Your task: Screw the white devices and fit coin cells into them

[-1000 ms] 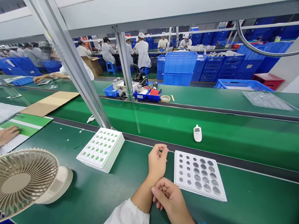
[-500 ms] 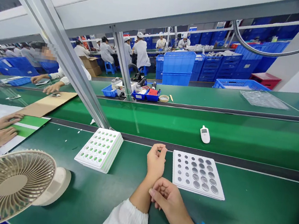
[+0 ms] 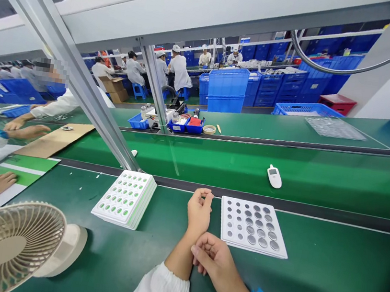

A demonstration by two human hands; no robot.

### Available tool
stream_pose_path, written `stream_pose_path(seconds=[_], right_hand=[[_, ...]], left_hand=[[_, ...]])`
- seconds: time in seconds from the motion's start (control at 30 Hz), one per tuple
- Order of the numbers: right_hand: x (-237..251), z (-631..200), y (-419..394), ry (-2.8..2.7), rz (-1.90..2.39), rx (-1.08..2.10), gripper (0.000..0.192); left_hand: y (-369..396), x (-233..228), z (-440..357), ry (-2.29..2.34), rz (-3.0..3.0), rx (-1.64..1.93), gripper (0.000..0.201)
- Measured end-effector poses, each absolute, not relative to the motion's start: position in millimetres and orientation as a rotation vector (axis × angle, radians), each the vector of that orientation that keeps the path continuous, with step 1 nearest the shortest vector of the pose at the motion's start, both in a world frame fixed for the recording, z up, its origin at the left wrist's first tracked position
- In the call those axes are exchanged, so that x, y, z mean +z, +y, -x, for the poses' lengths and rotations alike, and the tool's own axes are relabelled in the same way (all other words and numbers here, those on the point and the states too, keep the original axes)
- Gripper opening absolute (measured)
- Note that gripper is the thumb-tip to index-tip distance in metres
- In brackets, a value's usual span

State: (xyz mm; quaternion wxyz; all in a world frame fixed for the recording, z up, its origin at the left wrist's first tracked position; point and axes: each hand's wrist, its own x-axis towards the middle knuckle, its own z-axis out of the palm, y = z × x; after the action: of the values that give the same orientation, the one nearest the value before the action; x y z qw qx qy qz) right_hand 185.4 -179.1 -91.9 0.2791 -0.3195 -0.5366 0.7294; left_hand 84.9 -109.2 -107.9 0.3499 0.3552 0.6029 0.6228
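Near the surface's far edge my left hand pinches shut, contents unseen, beside the cell tray; right hand, curled empty, rests on its wrist.

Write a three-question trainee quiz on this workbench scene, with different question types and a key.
1. True or false: the right hand rests against the left wrist.
2. Which lies right beside the left hand?
A. white flat tray of round silver coin cells
B. beige round desk fan
C. blue plastic crate
3. Fill in: the small white handheld device lies on the green ____.

Key: 1 true; 2 A; 3 conveyor belt.
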Motion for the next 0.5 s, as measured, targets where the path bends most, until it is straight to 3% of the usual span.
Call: stream_pose_path(seconds=[0.5], right_hand=[[-98.3,-179.0,-180.9,-1.363,0.774,1.947,0.037]], left_hand=[[-109.8,-109.2,-80.9,1.690,-1.072,1.573,0.025]])
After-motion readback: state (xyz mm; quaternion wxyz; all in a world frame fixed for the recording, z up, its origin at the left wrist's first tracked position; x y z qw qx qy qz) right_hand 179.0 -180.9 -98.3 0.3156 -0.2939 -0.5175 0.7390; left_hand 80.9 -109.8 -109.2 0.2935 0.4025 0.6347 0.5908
